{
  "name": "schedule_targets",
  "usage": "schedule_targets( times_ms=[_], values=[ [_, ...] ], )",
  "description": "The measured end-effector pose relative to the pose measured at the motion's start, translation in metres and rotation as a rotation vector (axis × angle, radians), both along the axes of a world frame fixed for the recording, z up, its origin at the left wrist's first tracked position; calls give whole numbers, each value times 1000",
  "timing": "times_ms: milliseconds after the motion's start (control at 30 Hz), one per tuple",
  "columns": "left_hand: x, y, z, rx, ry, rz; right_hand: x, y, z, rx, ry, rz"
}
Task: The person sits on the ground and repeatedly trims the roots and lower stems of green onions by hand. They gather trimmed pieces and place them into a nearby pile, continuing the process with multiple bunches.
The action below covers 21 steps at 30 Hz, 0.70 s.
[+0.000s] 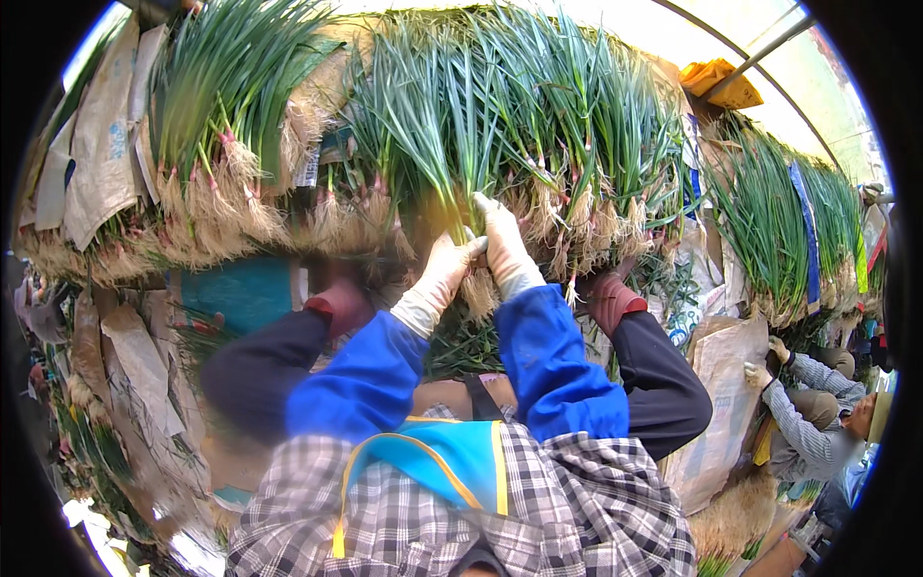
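A bunch of green garlic plants point(436, 148) is in my gloved left hand point(448, 268), gripped low on the stems, with the leaves fanning away from me. Its pale roots point(478, 294) hang below the hands. My right hand point(502, 234), gloved too, is against the same stems, its thumb and fingers around part of them. The two hands touch at the thumbs. Just beyond, a long row of more garlic plants point(577, 122) lies with roots towards me. To the left rests another thick pile point(231, 86) with reddish stem bases and tangled roots.
Woven sacks point(104, 137) cover part of the left pile. Further plants point(764, 231) lie at right, near a co-worker point(815, 425) with gloved hands by a sack point(721, 404). A yellow bag point(721, 83) sits behind. My boots point(616, 299) flank cut leaves on the ground.
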<state>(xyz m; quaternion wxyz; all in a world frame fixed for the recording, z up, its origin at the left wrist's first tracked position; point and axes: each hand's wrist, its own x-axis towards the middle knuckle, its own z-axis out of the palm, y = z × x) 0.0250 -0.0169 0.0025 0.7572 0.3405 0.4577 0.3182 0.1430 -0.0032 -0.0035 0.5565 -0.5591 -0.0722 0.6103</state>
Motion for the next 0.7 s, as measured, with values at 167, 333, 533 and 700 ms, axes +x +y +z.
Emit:
schedule_targets(
  times_ms=[167,333,533,700],
  values=[
    [-5,-4,7,166,260,96,-16,10,-34,32,188,-60],
    [-30,-11,22,53,-132,115,33,10,-31,88,600,-124],
    [-54,1,22,-240,-517,276,69,-11,-6,164,239,87],
    [-67,8,27,-406,-647,264,29,-85,19,14,-892,1603]
  ],
)
